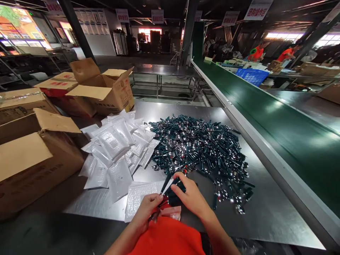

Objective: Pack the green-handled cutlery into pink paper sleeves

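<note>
My left hand pinches a slim dark green utensil handle between thumb and fingers; its far end is hard to make out. My right hand curls close beside it, thumb and forefinger bent around a narrow white strip and dark handles, so what exactly it grips is unclear. Just beyond both hands spreads a big heap of spoons with dark green handles and shiny metal bowls. Under and beside my left hand lies a flat white bubble mailer. Something red and a pinkish packet sit below the hands.
White padded mailers are piled left on the steel table. Open cardboard boxes stand along the left side. A green conveyor belt runs along the right. Farther right are a blue crate and people in orange tops.
</note>
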The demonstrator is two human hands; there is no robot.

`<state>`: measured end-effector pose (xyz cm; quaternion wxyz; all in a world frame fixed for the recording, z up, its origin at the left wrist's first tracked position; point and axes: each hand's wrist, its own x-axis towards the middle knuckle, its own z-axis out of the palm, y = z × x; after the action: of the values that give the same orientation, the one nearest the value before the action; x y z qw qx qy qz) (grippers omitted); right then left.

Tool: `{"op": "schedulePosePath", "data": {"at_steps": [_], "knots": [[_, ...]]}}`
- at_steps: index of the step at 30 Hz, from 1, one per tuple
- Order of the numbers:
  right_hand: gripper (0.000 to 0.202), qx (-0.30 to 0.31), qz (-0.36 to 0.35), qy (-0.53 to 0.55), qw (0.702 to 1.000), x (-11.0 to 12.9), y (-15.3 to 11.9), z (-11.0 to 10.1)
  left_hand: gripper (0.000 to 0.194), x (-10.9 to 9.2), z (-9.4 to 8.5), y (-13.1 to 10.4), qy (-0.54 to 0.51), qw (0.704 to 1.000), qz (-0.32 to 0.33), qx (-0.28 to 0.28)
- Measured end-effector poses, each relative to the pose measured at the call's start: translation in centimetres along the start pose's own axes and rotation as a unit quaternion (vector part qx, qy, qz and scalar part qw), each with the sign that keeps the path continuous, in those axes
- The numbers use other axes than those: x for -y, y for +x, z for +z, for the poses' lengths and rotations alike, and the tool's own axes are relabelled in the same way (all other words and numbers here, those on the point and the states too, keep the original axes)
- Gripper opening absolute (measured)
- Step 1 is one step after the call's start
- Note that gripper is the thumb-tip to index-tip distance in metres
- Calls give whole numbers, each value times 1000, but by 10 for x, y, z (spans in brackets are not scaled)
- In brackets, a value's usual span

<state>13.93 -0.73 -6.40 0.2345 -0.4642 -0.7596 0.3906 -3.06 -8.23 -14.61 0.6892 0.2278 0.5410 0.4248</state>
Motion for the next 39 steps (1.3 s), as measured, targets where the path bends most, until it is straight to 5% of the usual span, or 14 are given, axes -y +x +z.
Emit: {"op": "schedulePosePath", "data": {"at_steps": [7, 15, 27, 39], "knots": [[18, -96, 47, 22, 994, -12, 3, 12, 49, -22, -1, -3, -20, 999, -32, 28], [26, -98, 34, 58, 993, -14, 0, 11, 54, -7, 0, 2, -10, 1000, 15, -25], [41, -120, 13, 79, 990, -17, -3, 14, 51, -21, 1, -4, -50, 999, -6, 5], [61, -110, 66, 39, 991, -17, 1, 11, 50, -17, 3, -4, -32, 995, 88, -43]]}}
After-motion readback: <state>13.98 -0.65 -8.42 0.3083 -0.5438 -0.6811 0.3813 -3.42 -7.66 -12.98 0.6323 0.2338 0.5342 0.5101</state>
